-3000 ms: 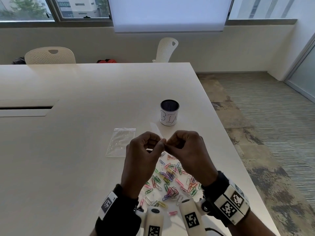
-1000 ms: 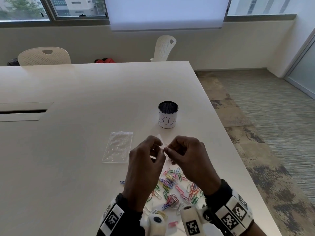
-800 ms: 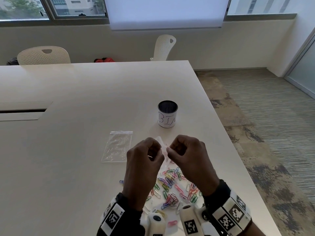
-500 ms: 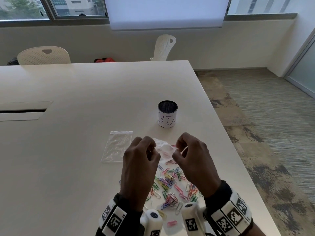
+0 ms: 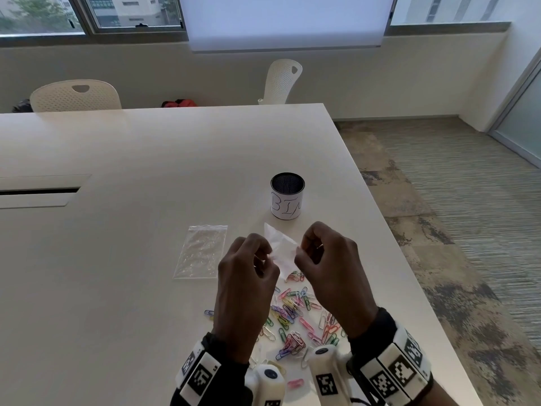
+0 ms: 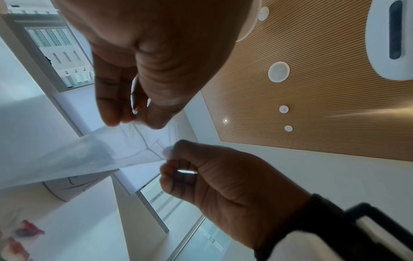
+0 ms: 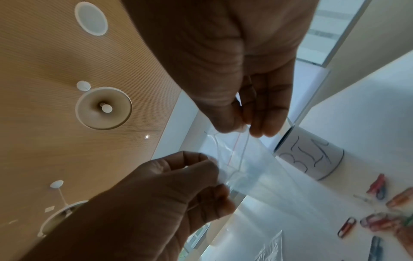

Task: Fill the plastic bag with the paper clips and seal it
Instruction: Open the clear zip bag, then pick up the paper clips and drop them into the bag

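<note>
Above table (image 5: 146, 171), both hands' grip pinches plastic bag (image 5: 281, 247) mouth between them.

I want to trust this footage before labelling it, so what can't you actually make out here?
- Held plastic bag: its mouth, head view, hidden by left hand and right hand.
- Paper clips: their count, head view, partly covered by wrists.
- Cup: its contents, too dark inside.

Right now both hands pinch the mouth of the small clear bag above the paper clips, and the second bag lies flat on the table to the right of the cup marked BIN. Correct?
Not quite. The head view shows the second bag lying flat to the left of the cup, not the right. The rest holds: the left hand and right hand pinch the small clear bag above the paper clips.
</note>
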Demonstrator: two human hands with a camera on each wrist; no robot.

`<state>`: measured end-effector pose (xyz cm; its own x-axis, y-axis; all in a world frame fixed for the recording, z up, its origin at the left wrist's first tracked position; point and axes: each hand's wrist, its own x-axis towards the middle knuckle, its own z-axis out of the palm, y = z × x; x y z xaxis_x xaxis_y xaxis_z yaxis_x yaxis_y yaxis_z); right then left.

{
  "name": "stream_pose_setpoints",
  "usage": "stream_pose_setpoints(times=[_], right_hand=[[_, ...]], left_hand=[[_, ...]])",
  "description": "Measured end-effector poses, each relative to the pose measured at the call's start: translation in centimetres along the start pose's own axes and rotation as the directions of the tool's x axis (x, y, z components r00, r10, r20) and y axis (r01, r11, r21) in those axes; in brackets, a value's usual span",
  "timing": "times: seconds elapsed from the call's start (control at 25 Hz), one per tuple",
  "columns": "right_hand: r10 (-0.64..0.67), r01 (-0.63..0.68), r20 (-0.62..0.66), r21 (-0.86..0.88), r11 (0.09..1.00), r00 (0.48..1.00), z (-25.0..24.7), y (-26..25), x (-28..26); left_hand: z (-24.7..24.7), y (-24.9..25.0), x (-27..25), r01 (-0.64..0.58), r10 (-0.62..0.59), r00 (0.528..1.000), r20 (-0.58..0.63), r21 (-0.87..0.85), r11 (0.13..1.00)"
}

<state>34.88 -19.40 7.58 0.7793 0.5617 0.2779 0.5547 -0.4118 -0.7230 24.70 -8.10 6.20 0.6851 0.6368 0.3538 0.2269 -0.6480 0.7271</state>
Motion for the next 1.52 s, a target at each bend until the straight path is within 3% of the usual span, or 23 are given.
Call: stream_pose_setpoints(times=[0.16,0.36,0.56,0.68,0.76,0.88,1.12,1.28,1.44,1.52], right_hand=[[0.034,-0.034,0.002,-0.066,0.997,0.999,-0.2,0.3,0.1],[0.052,-0.054,0.106,0.016,0.998,0.993,0.4,-0.1,-0.4],[0.079,-0.083,0.097,0.029,0.996,0.992,-0.7,0.2,0.0],[0.097,-0.111,0.133,0.106,0.988,0.986,-1.5,-0.4,0.1],[0.109,-0.134,0.177,0.141,0.981,0.978,-1.9,-0.9,0.2],[0.128,-0.192,0.293,0.201,0.961,0.948,-2.0,-1.6,0.2],[0.146,-0.293,0.433,0.295,0.910,0.890,-1.8,-1.8,0.0],[0.111,-0.291,0.472,0.328,0.899,0.875,-2.2,-1.4,0.2],[0.132,-0.252,0.439,0.228,0.940,0.889,-1.9,0.0,1.6],[0.096,-0.147,0.409,0.095,0.985,0.908,-0.7,1.1,2.6]], left_hand=[[-0.5,0.1,0.2,-0.009,0.009,0.999,-0.043,-0.009,1.000],[-0.3,0.5,0.3,-0.034,0.032,0.998,-0.053,-0.034,0.999],[-1.3,-0.4,0.2,-0.040,0.042,0.996,-0.076,0.033,0.999],[-2.7,-1.8,0.0,-0.088,0.105,0.981,0.163,-0.108,0.990],[-3.5,-2.6,0.3,-0.154,0.170,0.920,0.353,-0.075,0.985],[-3.4,-3.6,0.4,-0.231,0.214,0.859,0.466,-0.022,0.973],[-3.2,-4.2,0.1,-0.208,0.245,0.884,0.398,-0.134,0.969],[-3.4,-4.6,-0.3,-0.199,0.225,0.904,0.363,-0.110,0.974],[-4.7,-6.0,-0.6,-0.186,0.190,0.920,0.344,-0.045,0.982],[-6.0,-6.9,-0.8,-0.172,0.164,0.924,0.345,-0.008,0.985]])
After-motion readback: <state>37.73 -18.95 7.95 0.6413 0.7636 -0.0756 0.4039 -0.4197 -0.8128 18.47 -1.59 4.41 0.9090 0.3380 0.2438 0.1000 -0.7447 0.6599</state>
